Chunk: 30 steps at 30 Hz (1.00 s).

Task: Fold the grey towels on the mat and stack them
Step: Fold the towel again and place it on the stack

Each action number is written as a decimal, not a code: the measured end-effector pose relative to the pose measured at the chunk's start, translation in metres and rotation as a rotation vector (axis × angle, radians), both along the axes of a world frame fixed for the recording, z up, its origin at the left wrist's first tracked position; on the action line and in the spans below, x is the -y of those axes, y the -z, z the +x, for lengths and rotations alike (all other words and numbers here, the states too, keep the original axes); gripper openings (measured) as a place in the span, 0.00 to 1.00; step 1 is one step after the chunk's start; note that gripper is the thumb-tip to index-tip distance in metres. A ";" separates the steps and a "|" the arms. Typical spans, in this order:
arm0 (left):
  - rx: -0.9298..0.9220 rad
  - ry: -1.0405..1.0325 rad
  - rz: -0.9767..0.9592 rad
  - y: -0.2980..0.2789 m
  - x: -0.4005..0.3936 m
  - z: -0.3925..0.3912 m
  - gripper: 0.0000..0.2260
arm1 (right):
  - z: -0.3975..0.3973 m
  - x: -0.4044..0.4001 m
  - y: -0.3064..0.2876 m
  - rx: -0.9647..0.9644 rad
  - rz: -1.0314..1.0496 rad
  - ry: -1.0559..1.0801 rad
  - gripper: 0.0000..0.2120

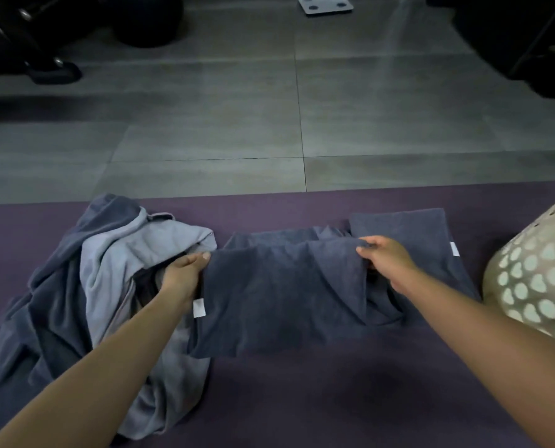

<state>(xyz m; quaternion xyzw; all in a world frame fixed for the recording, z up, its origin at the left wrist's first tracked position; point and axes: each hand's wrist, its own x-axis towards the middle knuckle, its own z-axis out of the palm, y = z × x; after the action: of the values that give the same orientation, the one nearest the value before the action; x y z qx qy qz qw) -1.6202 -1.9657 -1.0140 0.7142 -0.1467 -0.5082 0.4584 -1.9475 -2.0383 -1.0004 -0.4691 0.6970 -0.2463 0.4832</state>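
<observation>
A dark grey towel [276, 292] hangs stretched between my hands above the purple mat [302, 399]. My left hand [185, 273] pinches its left top corner, just above a white label. My right hand [386, 258] grips its right top corner. Behind my right hand a folded dark grey towel [408, 226] lies flat on the mat, with a white tag at its right edge. A loose pile of grey towels [85, 292], dark and lighter ones mixed, lies on the mat to the left and under my left forearm.
A cream laundry basket with round holes [541, 279] stands at the right edge of the mat. Grey floor tiles [237, 130] lie beyond the mat. A bathroom scale [324, 4] sits far back, with dark furniture and chair wheels [53, 67] at the far corners.
</observation>
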 end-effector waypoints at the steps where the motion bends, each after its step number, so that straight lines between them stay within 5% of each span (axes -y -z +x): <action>1: 0.006 0.044 0.003 0.000 0.000 0.000 0.06 | 0.001 0.000 0.000 -0.017 0.008 -0.040 0.10; 6: 0.115 0.317 0.128 0.002 0.003 0.007 0.11 | 0.004 0.005 0.001 -0.261 -0.028 -0.242 0.08; 9: 0.429 0.405 0.220 0.012 0.013 0.007 0.16 | 0.009 0.009 0.006 -0.526 -0.186 -0.220 0.12; 12: 0.723 0.541 0.310 0.013 0.022 -0.010 0.18 | 0.014 0.015 0.011 -0.521 -0.114 -0.204 0.12; 16: 0.720 0.495 0.408 0.008 0.036 -0.027 0.28 | 0.022 0.021 0.017 -0.416 0.067 -0.124 0.20; 18: 0.579 0.433 0.383 0.014 0.040 -0.030 0.34 | 0.027 0.020 0.020 -0.309 0.178 -0.055 0.29; 21: 0.429 0.512 0.333 0.018 0.035 -0.034 0.45 | 0.030 0.016 0.023 -0.156 0.269 -0.006 0.31; 23: 0.611 0.707 0.340 0.022 0.027 -0.033 0.40 | 0.026 0.014 0.027 -0.063 0.246 0.032 0.27; 25: 0.791 0.732 0.279 0.026 0.022 -0.029 0.25 | 0.018 0.010 0.026 0.031 0.197 0.061 0.21; 30: 0.523 0.597 0.051 -0.006 -0.007 -0.012 0.15 | -0.007 -0.015 -0.010 0.134 0.085 -0.002 0.09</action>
<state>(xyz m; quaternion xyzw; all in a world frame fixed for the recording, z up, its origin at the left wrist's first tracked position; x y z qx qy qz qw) -1.6326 -1.9585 -1.0079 0.7567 -0.4469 -0.4235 0.2197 -1.9544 -2.0237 -0.9907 -0.4316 0.6724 -0.2468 0.5484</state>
